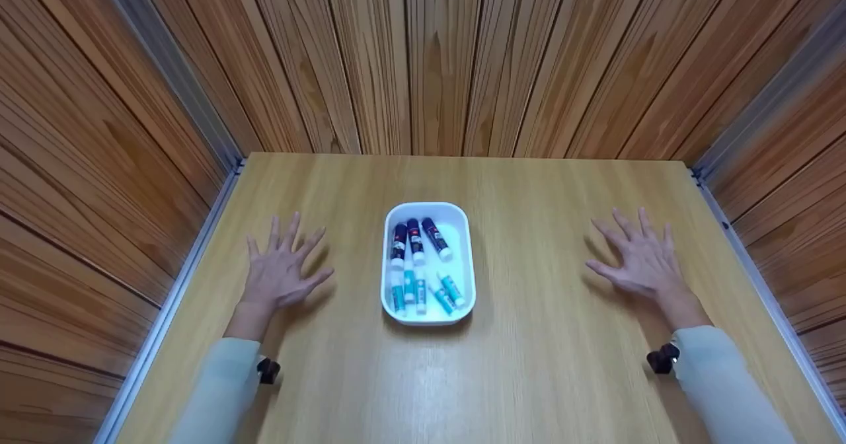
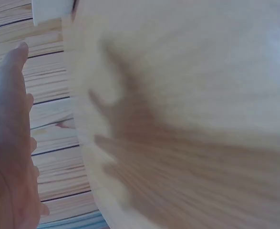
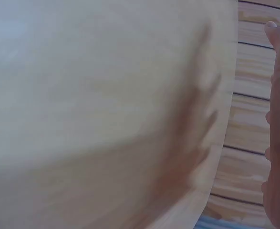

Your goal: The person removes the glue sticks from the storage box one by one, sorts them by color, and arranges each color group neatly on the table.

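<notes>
A white rectangular tray (image 1: 428,320) with rounded corners sits mid-table in the head view. At its far end lie 3 dark purple glue sticks (image 1: 415,238) with white ends. Several smaller teal-and-white sticks (image 1: 421,292) lie in the near half. Left of the tray my left hand (image 1: 281,269) hovers palm down over the table, fingers straight and spread, holding nothing. My right hand (image 1: 640,259) does the same at the far right, farther from the tray. Both wrist views show the hand's edge and its shadow on the wood.
The light wooden table (image 1: 529,365) ends at a back wall of wood planks (image 1: 436,67). Plank walls with metal rails (image 1: 178,279) flank it left and right. Each light sleeve (image 1: 221,384) carries a small black device (image 1: 268,370) at the wrist.
</notes>
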Motion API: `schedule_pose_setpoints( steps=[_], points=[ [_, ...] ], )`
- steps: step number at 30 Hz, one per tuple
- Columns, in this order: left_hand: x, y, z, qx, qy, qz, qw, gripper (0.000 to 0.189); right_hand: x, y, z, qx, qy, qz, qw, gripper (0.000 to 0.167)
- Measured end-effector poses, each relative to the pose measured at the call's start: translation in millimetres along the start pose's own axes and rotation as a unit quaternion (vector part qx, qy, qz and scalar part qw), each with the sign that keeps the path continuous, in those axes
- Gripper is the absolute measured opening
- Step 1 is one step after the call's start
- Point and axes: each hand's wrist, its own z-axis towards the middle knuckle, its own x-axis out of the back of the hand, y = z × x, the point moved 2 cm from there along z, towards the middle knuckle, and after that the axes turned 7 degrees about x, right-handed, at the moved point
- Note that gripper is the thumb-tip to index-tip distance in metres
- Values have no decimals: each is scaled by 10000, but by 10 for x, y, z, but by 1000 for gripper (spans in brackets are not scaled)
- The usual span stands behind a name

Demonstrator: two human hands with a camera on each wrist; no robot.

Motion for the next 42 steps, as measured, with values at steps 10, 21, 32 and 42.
schedule_pose_setpoints(
  steps=[10, 21, 32, 42],
  points=[
    [40, 271, 134, -60, -212, -519, 9984, 86, -27, -349, 329, 130, -86, 174, 9997, 88],
    [71, 527, 224, -177, -339, -790, 9961, 89, -142, -726, 586, 470, 18, 374, 9982, 87],
    [-19, 708, 221, -301, -684, -1404, 9873, 92, -147, -1134, 663, 392, -43, 1577, 9867, 86],
    [-154, 835, 223, -280, -903, -1947, 9763, 87, -147, -1498, 751, 549, -102, 2151, 9750, 87]
  ],
)
